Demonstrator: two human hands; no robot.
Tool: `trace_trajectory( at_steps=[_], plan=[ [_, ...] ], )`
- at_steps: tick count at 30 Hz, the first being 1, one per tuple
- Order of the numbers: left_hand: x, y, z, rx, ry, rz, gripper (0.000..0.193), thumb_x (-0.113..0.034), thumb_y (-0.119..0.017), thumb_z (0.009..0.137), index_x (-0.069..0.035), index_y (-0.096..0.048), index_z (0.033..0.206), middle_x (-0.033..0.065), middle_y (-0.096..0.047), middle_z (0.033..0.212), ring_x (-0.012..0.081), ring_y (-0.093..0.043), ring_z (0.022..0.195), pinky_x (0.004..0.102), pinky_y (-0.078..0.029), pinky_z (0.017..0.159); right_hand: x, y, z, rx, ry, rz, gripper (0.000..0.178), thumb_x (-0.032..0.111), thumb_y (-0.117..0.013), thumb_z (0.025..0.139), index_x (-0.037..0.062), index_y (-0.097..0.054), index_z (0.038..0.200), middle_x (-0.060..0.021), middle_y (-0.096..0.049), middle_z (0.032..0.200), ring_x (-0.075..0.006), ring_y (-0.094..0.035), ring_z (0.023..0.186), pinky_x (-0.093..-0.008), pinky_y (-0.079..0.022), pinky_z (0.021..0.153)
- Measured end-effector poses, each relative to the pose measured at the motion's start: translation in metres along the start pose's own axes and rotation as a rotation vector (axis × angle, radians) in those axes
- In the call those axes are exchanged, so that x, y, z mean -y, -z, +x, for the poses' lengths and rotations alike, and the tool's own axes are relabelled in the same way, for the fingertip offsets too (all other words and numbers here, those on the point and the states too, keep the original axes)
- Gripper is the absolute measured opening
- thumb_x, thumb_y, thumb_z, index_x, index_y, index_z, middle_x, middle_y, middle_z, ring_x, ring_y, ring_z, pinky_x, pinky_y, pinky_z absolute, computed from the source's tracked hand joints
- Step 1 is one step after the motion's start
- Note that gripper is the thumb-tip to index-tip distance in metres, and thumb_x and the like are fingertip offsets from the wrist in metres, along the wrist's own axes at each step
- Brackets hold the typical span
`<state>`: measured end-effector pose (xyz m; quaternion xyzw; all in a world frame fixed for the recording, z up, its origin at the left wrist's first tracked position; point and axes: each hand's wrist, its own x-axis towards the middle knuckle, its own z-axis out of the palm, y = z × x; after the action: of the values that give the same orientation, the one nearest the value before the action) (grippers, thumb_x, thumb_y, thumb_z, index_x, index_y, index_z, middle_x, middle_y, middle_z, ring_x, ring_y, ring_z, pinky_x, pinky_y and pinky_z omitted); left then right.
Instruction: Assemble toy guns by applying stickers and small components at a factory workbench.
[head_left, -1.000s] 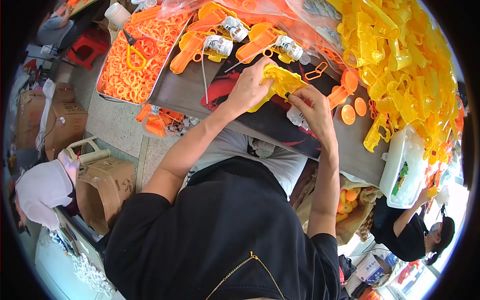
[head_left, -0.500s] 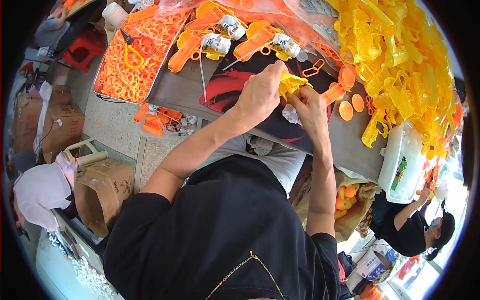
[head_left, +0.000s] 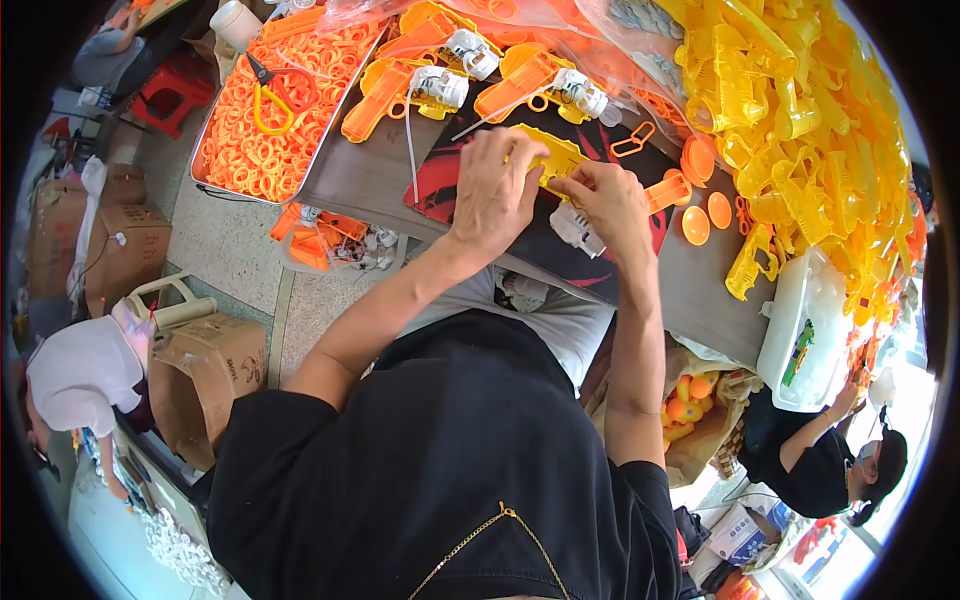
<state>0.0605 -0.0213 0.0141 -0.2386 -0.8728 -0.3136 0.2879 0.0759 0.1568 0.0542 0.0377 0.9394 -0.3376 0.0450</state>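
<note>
Yellow plastic makes the toy shell [head_left: 557, 153], which sits over the black and red mat [head_left: 440, 185], between the two hands. The left hand [head_left: 497, 187] has bent fingers at its left end. The right hand [head_left: 605, 207] has its thumb and finger at the near edge. I cannot tell if either hand grips it. A white plastic part [head_left: 574, 229] is just beside the right hand. Scissors [head_left: 272, 100] lie on orange rings [head_left: 238, 150].

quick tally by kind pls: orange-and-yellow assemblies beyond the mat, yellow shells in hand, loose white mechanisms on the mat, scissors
Orange-and-yellow assemblies: 3
Held yellow shell: 1
Loose white mechanism: 1
Scissors: 1
Total: 6
</note>
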Motion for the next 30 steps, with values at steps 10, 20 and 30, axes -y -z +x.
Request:
trace_trajectory(
  at_steps=[10, 20, 30],
  plan=[
    [0.005, -0.011, 0.002, 0.180, 0.033, -0.047, 0.017, -0.024, -0.079, 0.085, -0.011, -0.068, 0.088, -0.0002, -0.067, 0.087, 0.0225, -0.059, 0.089, 0.0408, -0.039, 0.088, -0.085, 0.066, -0.014, -0.174, 0.332, -0.803, 0.050, -0.001, -0.070, 0.082, 0.0119, -0.064, 0.130, -0.0050, -0.058, 0.140, -0.0291, -0.048, 0.132, -0.0527, -0.029, 0.119],
    [-0.005, -0.027, 0.004, 0.160, 0.024, 0.066, 0.017, -0.015, -0.077, 0.081, -0.011, -0.063, 0.090, 0.0030, -0.059, 0.088, 0.0251, -0.058, 0.091, 0.0416, -0.038, 0.086, -0.054, 0.109, -0.039, -0.142, 0.154, -0.177, 0.036, 0.010, -0.078, 0.083, 0.0023, -0.060, 0.112, -0.0103, -0.064, 0.099, -0.0218, -0.062, 0.089, -0.0354, -0.047, 0.078],
    [-0.028, -0.025, 0.016, 0.211, 0.007, -0.199, 0.057, -0.042, -0.084, 0.078, -0.013, -0.070, 0.124, 0.0002, -0.071, 0.093, 0.0203, -0.060, 0.095, 0.0398, -0.038, 0.096, -0.042, 0.085, -0.047, -0.425, 0.101, 0.152, 0.020, 0.007, -0.070, 0.093, 0.0004, -0.065, 0.111, -0.0045, -0.065, 0.082, -0.0086, -0.059, 0.069, -0.0248, -0.048, 0.064]
  ],
)
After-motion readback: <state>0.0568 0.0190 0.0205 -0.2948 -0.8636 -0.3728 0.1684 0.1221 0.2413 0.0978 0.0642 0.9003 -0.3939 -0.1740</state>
